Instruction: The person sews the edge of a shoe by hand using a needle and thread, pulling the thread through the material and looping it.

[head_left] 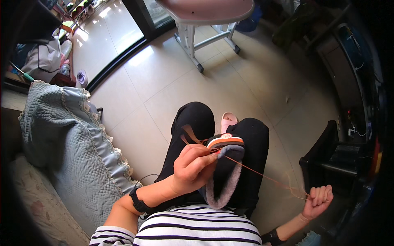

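Note:
On my lap lies a dark slipper [223, 172] with a grey fleece lining. Its far end shows a curved edge striped orange, white and black, with a round orange-red badge. My left hand [193, 167] pinches the near-left side of this striped edge, and a small bit of red shows at the fingertips. Loose brown thread [262, 172] fans out beyond those fingers and also runs taut across to the right. Out at the lower right, my right hand [319, 201] is closed on the thread's far end. Whether a needle is there I cannot make out.
A pale blue quilted cover with a lace edge [78, 143] drapes over the seat at left. Ahead stands a pink-topped stool [209, 10] with white legs. A black rack [334, 160] is near my right hand. A sliding-door track [119, 59] crosses the tiled floor.

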Demonstrator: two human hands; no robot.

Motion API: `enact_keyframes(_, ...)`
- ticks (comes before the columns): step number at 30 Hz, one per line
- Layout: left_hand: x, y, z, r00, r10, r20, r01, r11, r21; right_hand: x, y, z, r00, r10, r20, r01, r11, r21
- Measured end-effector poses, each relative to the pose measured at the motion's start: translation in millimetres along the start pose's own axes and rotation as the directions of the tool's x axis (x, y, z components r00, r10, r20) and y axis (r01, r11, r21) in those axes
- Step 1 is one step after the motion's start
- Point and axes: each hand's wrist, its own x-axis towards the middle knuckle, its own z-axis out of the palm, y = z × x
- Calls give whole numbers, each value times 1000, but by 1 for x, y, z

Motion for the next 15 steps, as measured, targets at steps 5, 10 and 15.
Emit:
enact_keyframes(5, -5, -3, -1, 999, -31, -11, 31, 998, -64, -6, 22, -65, 932, 86, -351, -358, 339, -870)
enact_keyframes(10, -8, -3, -18, 954, -270, 131, 295, 925, -241, 10, 69, -66, 910, -279, -306, -278, 135, -951)
enact_keyframes(15, 2, 0, -34, 652, -650, 391, 732, 405, -548, 39, 100, -3, 937, -316, -147, 10, 448, -894)
